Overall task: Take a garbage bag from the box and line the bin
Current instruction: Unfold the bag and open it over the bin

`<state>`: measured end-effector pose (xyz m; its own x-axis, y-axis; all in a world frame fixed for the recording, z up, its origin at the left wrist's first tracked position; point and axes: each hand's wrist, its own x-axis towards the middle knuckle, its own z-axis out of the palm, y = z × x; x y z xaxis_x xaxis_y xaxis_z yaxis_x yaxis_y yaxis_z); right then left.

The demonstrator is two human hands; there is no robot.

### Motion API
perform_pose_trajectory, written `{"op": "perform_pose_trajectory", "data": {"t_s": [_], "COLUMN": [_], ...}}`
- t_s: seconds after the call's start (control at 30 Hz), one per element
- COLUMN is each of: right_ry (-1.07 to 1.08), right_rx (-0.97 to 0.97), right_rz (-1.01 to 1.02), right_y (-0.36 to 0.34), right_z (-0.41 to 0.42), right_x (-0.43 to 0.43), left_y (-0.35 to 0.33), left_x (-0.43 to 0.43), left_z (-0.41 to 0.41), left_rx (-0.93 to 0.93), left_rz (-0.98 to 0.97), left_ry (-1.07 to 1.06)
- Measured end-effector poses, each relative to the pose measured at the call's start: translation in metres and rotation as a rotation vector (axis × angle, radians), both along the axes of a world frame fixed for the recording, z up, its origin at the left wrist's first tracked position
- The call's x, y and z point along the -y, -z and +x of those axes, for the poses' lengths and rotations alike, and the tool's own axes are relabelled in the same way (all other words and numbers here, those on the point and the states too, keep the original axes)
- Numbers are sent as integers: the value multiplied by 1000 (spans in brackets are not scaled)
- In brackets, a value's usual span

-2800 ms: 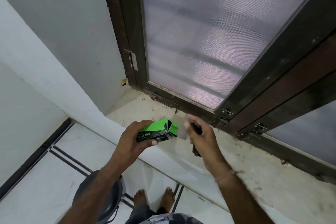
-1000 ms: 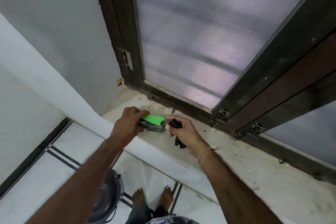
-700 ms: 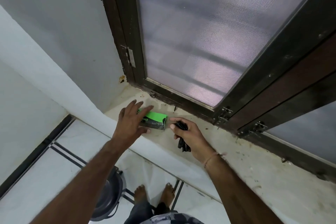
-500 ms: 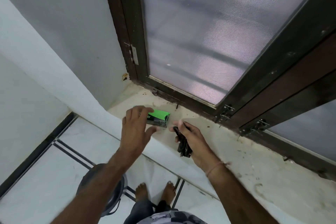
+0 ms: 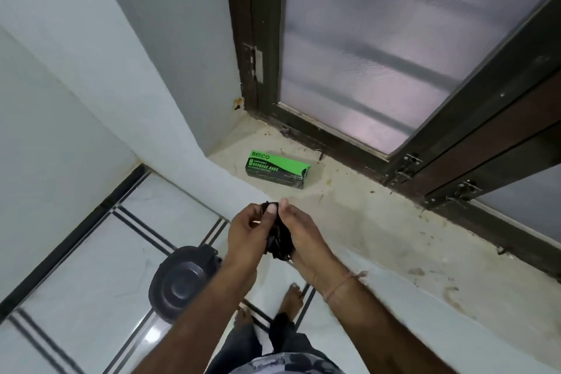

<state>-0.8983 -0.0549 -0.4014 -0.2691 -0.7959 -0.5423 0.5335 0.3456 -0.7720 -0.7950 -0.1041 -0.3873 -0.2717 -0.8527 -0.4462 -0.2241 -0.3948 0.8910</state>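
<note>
Thin wrist thread (image 5: 339,286), dark trousers (image 5: 284,334)

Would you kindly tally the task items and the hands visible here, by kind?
Boxes: 1, green cardboard garbage-bag box
Bags: 1, folded black plastic garbage bag
Bins: 1, dark grey lidded bin
Hands: 2, left hand and right hand, both gripping the bag
Total: 5

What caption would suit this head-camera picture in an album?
Left hand and right hand grip a crumpled black garbage bag; the green box lies on the ledge, the bin below.
</note>
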Motion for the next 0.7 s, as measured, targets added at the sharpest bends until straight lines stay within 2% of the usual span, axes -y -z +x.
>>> {"op": "perform_pose_trajectory", "data": {"t_s": [0.2,0.43,0.5,0.63,0.7], "right_ry": [46,128,78,-72,-130], "right_rx": [-186,-358,-368,-363,-343], "right_rz": [73,19,-5,-9,-14], "right_y": [6,8,8,3,-3], "right_z": [45,143,182,277,321], "right_x": [-4,6,4,-8,-10], "left_y": [15,18,18,9,-2], "left_x": [13,5,1,-13,-20], "left_z": [63,192,241,346,398], "left_rx": [-85,-136,-146,-106,-93], "left_rz": [79,121,137,134,91], "left_ry": [-137,-322,-294,-70,-113]}}
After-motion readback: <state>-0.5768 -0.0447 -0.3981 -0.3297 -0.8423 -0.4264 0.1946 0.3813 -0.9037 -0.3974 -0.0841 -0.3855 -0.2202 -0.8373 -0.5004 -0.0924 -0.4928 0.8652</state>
